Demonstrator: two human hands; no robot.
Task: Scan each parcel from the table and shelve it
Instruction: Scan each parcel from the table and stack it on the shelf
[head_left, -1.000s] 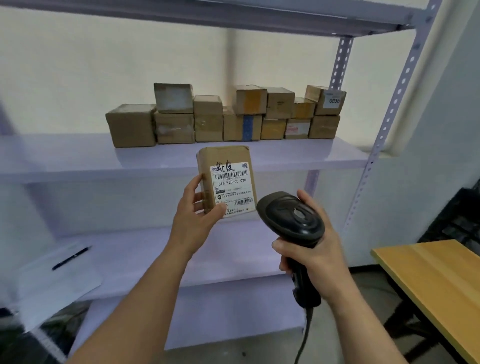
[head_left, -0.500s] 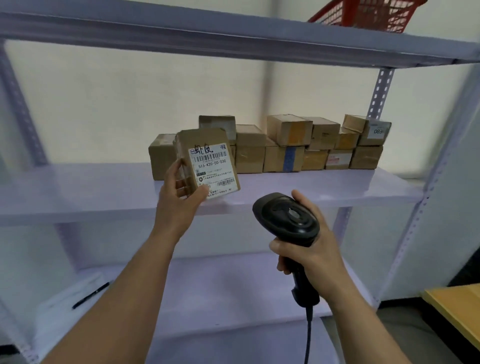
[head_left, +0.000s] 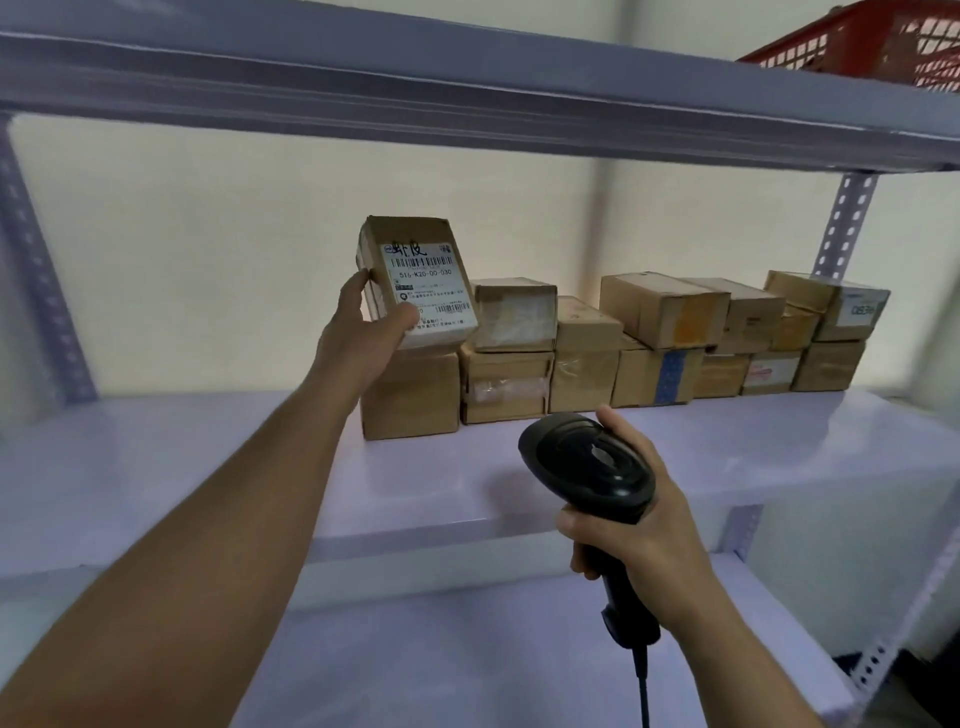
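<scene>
On the lilac shelf (head_left: 208, 457) brown cartons (head_left: 665, 312) stand shelved; left hand (head_left: 363, 338) pinches a labelled cardboard parcel (head_left: 415, 275) above them, unplaced; right hand (head_left: 639, 540) clasps a black scanner (head_left: 587, 467)

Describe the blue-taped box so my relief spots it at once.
Find the middle shelf, with its row of brown boxes at the back. The box is in the bottom layer, fourth from the left. Only it has blue tape down its front.
</scene>
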